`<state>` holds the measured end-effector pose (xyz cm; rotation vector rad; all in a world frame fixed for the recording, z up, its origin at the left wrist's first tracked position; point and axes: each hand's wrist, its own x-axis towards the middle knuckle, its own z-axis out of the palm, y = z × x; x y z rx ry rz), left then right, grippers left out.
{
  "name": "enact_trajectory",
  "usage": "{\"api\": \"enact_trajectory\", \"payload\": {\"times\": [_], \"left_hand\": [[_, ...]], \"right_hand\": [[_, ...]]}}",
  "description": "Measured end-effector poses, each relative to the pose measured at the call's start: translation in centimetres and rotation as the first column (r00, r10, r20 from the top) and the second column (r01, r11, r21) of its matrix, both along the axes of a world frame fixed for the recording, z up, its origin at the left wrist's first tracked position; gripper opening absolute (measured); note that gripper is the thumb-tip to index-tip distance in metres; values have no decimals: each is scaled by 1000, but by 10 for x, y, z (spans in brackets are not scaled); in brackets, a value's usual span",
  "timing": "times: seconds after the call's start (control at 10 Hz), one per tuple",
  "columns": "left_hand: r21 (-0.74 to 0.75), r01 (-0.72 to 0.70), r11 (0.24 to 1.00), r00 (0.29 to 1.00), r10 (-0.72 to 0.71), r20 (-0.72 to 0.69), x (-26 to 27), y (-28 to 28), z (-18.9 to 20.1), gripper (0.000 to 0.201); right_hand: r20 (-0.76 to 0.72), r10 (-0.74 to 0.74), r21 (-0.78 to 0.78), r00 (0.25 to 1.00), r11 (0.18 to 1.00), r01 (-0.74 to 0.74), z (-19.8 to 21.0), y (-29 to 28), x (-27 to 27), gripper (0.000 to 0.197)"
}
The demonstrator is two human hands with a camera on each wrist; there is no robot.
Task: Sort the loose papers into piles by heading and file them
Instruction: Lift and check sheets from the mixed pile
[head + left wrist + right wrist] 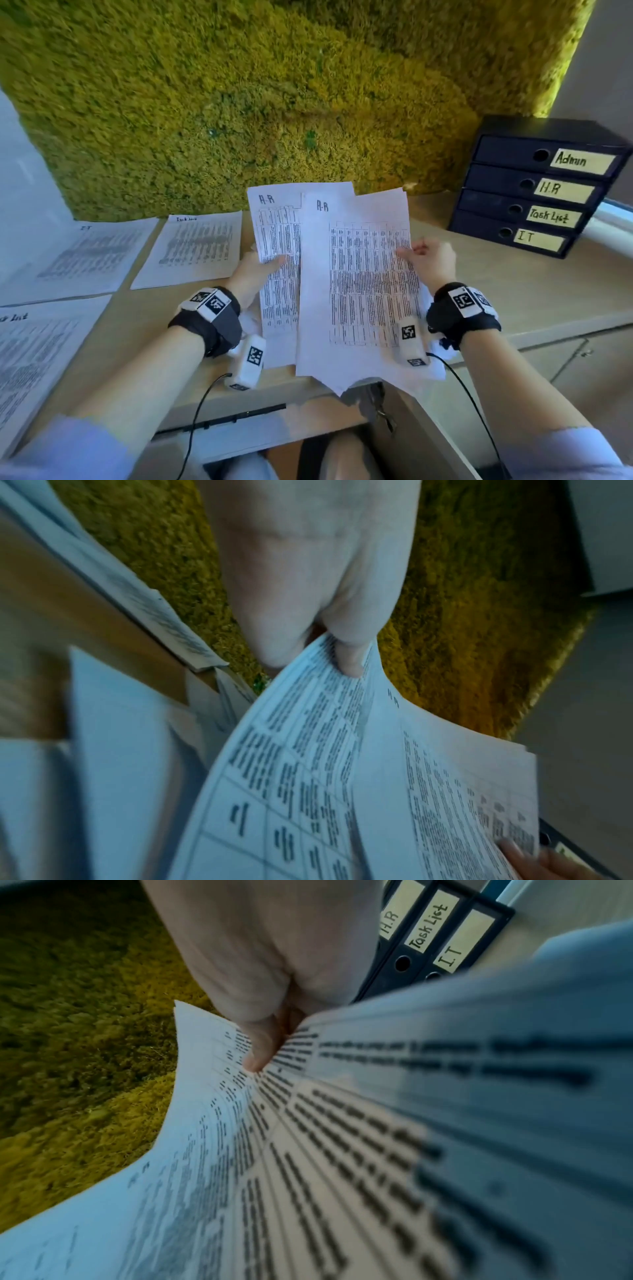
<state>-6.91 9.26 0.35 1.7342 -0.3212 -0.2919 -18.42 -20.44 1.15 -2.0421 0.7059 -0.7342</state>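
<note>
Two printed sheets headed "H-R" are held up above the desk's front edge. My left hand [255,270] pinches the rear sheet [274,240] at its left side, thumb on top. My right hand [430,258] pinches the front sheet [356,291] at its right edge, and that sheet overlaps the rear one. In the left wrist view the thumb [349,656] presses on the rear sheet [308,764]. In the right wrist view the thumb [262,1047] lies on the front sheet [308,1150]. More white paper shows beneath the held sheets.
On the wooden desk [513,291] lie a "Task List" sheet [195,250], an "IT" sheet [82,260] and another "Task List" sheet [30,353] at the left. Four dark binders [534,186] labelled Admin, H.R, Task List, IT are stacked at the right. A moss wall [239,102] stands behind.
</note>
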Motion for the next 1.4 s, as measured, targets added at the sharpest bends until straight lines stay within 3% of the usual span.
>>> {"api": "enact_trajectory", "payload": {"times": [0.1, 0.2, 0.3, 0.4, 0.5, 0.6, 0.7, 0.8, 0.9, 1.0, 1.1, 1.2, 1.3, 1.4], "left_hand": [[31, -67, 997, 992, 70, -101, 9, 15, -6, 85], [-18, 38, 999, 973, -41, -227, 6, 13, -12, 101], [-10, 71, 997, 992, -72, -106, 0, 7, -21, 63], [-60, -133, 989, 987, 126, -102, 13, 33, -34, 45], [-48, -344, 938, 924, 329, -196, 36, 73, -48, 55], [-77, -456, 887, 867, 423, -264, 42, 96, -49, 58], [-184, -443, 878, 873, 376, -311, 32, 104, -42, 46], [-269, -421, 866, 875, 310, -371, 37, 106, -52, 39], [-256, -410, 876, 874, 297, -384, 53, 119, -68, 51], [-306, -331, 893, 914, 223, -339, 43, 123, -67, 51], [-292, -349, 890, 913, 253, -321, 34, 120, -67, 35], [-219, -383, 897, 900, 309, -308, 77, 141, -103, 30], [-20, -218, 976, 952, 208, -226, 103, 160, -135, 43], [-134, -327, 935, 913, 277, -299, 95, 155, -123, 85]], "right_hand": [[49, 60, -19, 997, 998, -59, 1, 1, -1, 21], [66, 171, 83, 983, 981, -177, 2, 26, 4, 18], [-213, 480, 114, 851, 877, -467, -6, 66, 18, 15], [-612, 479, 6, 630, 799, -602, -11, 79, 28, 55], [-738, 380, -88, 557, 765, -638, -9, 86, 38, 70], [-788, 375, -94, 488, 710, -698, -5, 97, 49, 77], [-852, 256, -193, 458, 659, -727, -5, 104, 60, 72], [-871, 234, -207, 432, 623, -755, -1, 111, 62, 55], [-790, 333, -205, 515, 648, -734, -1, 107, 68, 43], [-626, 461, -65, 630, 773, -631, -1, 96, 69, 42], [-411, 500, 186, 762, 865, -467, -2, 89, 64, 53], [-445, 474, 119, 760, 872, -474, -8, 90, 62, 26], [-262, 536, 351, 802, 827, -438, -17, 84, 61, 42], [-53, 430, 603, 901, 733, -314, -22, 77, 49, 54]]}}
